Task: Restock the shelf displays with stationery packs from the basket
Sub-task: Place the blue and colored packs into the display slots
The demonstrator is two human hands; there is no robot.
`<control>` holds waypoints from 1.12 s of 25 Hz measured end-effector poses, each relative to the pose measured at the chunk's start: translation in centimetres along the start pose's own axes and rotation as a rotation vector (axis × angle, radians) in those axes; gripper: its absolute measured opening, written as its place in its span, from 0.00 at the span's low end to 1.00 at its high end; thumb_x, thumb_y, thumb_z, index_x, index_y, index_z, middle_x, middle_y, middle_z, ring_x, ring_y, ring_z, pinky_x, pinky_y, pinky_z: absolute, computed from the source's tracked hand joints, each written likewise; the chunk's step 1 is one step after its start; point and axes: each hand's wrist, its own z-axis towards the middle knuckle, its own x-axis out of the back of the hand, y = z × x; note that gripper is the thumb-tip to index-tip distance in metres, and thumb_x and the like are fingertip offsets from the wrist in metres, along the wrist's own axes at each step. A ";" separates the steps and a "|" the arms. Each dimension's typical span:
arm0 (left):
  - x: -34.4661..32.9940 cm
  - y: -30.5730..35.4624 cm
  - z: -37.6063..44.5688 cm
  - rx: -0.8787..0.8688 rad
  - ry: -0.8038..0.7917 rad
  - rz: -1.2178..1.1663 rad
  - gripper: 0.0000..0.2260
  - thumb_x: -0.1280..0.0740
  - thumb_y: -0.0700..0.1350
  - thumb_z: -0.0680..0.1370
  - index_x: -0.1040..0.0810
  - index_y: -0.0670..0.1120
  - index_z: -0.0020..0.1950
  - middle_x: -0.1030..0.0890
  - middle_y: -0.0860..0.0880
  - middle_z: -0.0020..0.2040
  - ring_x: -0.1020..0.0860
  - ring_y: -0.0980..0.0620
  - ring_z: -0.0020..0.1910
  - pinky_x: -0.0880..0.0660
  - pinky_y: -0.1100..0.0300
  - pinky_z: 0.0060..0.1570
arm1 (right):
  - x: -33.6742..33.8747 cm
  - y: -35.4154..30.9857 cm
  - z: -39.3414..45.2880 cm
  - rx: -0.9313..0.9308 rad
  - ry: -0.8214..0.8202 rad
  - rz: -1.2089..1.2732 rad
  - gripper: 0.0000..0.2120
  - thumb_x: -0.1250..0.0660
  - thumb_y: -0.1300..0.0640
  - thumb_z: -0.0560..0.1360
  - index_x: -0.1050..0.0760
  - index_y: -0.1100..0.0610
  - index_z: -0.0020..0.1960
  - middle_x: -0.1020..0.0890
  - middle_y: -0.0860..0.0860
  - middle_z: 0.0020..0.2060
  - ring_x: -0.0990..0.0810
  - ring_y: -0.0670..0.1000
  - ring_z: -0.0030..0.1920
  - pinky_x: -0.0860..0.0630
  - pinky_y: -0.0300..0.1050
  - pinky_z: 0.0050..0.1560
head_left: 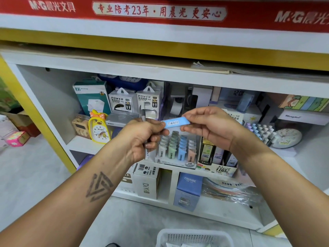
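I hold a small light-blue stationery pack (175, 122) with a barcode label in front of the shelf, pinched at both ends. My left hand (142, 138) grips its left end and also clasps a grey pen (144, 132) upright in the fist. My right hand (208, 125) pinches the right end between thumb and fingers. Just below stands the 2B display tray (178, 152) with rows of grey, green, blue and pink packs. The white mesh basket (194, 237) sits on the floor at the bottom edge, with pale packs inside.
The white shelf (170, 75) is crowded: power bank boxes (135, 102), a yellow duck clock (98, 127), lead-refill boxes (219, 157), pastel pens (261, 131) and a round clock at right. A DIY box (147, 182) and a blue CRUHRE box (189, 189) sit below. Cartons lie on the floor at left.
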 end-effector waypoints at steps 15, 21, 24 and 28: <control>-0.6 0.3 -1.3 0.163 -0.035 0.289 0.04 0.38 0.46 0.77 0.30 0.46 0.45 0.28 0.49 0.32 0.37 0.54 0.24 0.44 0.65 0.24 | 1.3 0.5 2.1 0.384 0.356 -1.098 0.11 0.26 0.66 0.73 0.16 0.52 0.52 0.17 0.49 0.44 0.19 0.46 0.43 0.21 0.40 0.50; -0.8 0.1 -1.6 0.181 -0.062 0.220 0.12 0.46 0.42 0.80 0.24 0.41 0.52 0.29 0.48 0.32 0.35 0.52 0.27 0.39 0.62 0.27 | 0.6 2.6 2.7 0.547 0.280 -1.557 0.16 0.35 0.70 0.76 0.20 0.56 0.59 0.16 0.57 0.45 0.19 0.60 0.46 0.22 0.51 0.47; -0.8 -0.2 -1.5 0.143 -0.027 0.214 0.14 0.45 0.38 0.81 0.22 0.38 0.57 0.27 0.46 0.34 0.32 0.51 0.29 0.35 0.60 0.30 | 0.3 3.6 2.8 0.483 0.218 -1.632 0.14 0.36 0.73 0.74 0.26 0.58 0.55 0.21 0.57 0.39 0.20 0.59 0.39 0.22 0.53 0.39; -0.6 -0.3 -1.3 0.132 -0.003 0.219 0.14 0.44 0.37 0.82 0.21 0.35 0.59 0.25 0.46 0.34 0.29 0.51 0.30 0.31 0.61 0.28 | 0.1 4.3 3.3 0.423 0.154 -1.659 0.10 0.35 0.72 0.73 0.25 0.58 0.49 0.21 0.57 0.41 0.20 0.58 0.41 0.20 0.55 0.43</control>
